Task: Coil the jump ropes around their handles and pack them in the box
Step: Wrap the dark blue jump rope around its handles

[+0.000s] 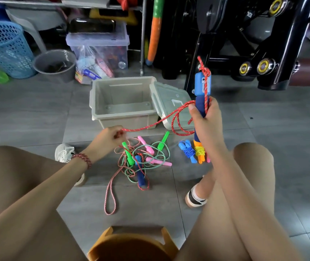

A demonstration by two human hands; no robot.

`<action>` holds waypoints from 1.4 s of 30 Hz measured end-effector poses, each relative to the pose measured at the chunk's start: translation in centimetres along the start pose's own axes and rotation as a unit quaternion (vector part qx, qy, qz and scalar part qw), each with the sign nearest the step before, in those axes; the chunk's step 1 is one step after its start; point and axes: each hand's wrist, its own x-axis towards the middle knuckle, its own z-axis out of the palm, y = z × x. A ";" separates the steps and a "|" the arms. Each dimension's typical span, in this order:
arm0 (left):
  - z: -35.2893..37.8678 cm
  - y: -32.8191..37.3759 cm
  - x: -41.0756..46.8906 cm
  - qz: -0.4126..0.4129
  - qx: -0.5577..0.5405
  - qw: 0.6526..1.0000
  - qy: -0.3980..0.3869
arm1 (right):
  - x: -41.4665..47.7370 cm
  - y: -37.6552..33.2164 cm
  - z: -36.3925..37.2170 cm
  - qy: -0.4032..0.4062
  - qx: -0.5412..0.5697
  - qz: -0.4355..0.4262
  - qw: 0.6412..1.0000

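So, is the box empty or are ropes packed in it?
Empty. The box stands open, its bare bottom visible; the coiled ropes lie on the floor.

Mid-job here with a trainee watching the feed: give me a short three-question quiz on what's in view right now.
1. True or false: the box already holds a coiled rope.
2. Which hand grips the navy handle? A left, B right.
3. Fill in: the left hand pinches the ___ rope.
Key: 1 false, it is empty; 2 B, the right hand; 3 red.
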 end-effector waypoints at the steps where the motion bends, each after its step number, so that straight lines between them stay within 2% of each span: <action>1: -0.2 -0.2 -0.1 -0.005 -0.025 1.000 0.001 | 0.1 0.0 -0.3 0.008 -0.018 0.001 1.000; 5: -1.3 1.1 -0.8 0.018 -0.122 0.992 0.014 | 0.4 0.2 -1.1 0.020 -0.128 0.003 0.992; 8: -1.5 2.8 -0.9 0.048 -0.144 0.987 0.051 | 0.0 0.1 -0.6 -0.034 -0.194 -0.018 0.980; 10: -1.3 3.9 -1.0 0.091 -0.070 0.990 0.083 | -0.5 -0.3 0.1 -0.097 -0.184 -0.035 0.978; 13: -0.9 5.7 -1.0 0.155 -0.031 0.985 0.067 | -1.5 -1.0 1.3 -0.245 -0.092 -0.020 0.965; 16: -0.2 6.3 -0.9 0.149 -0.037 0.986 0.056 | -2.6 -1.2 2.6 -0.384 -0.032 0.001 0.923; 18: -0.1 6.5 -0.7 0.121 -0.018 0.991 0.062 | -3.0 -1.2 3.0 -0.417 -0.044 0.007 0.908; 20: -0.2 6.7 -0.7 0.114 -0.017 0.992 0.052 | -2.8 -1.2 2.8 -0.397 -0.091 -0.011 0.913; 22: -0.5 6.5 -0.6 0.122 -0.048 0.991 0.011 | -2.4 -1.4 2.4 -0.343 -0.106 -0.030 0.933; 24: -0.8 5.7 -0.2 0.115 -0.087 0.989 -0.043 | -1.8 -1.6 1.8 -0.251 -0.015 -0.011 0.968; 26: -0.7 4.2 0.2 0.108 -0.072 0.988 -0.085 | -1.0 -1.5 0.9 -0.136 0.055 -0.011 0.989; 27: -0.5 3.4 0.3 0.094 -0.045 0.989 -0.106 | -0.6 -1.3 0.4 -0.083 0.032 -0.034 0.995; 29: 0.2 0.9 0.3 0.035 0.037 0.988 -0.149 | -0.3 -0.9 -0.3 -0.032 -0.064 -0.079 0.994; 32: 1.1 -2.1 -0.1 -0.048 0.126 0.973 -0.187 | -0.5 -0.5 -0.2 -0.029 -0.104 -0.093 0.990; 34: 0.9 -2.1 -0.1 -0.058 0.112 0.982 -0.144 | -0.5 -0.3 0.2 -0.035 -0.149 -0.093 0.984; 37: -0.3 1.1 0.2 -0.015 0.066 0.997 -0.023 | -0.5 0.2 1.0 -0.087 -0.269 -0.092 0.955; 39: -1.1 3.5 0.1 0.038 0.034 0.998 0.026 | -0.6 0.4 1.6 -0.126 -0.301 -0.114 0.938; 41: -1.6 5.2 -0.3 0.079 0.017 0.996 0.048 | -0.8 0.0 2.1 -0.174 -0.290 -0.135 0.932; 42: -1.7 5.8 -0.5 0.095 0.015 0.994 0.053 | -0.9 -0.3 2.4 -0.205 -0.249 -0.137 0.937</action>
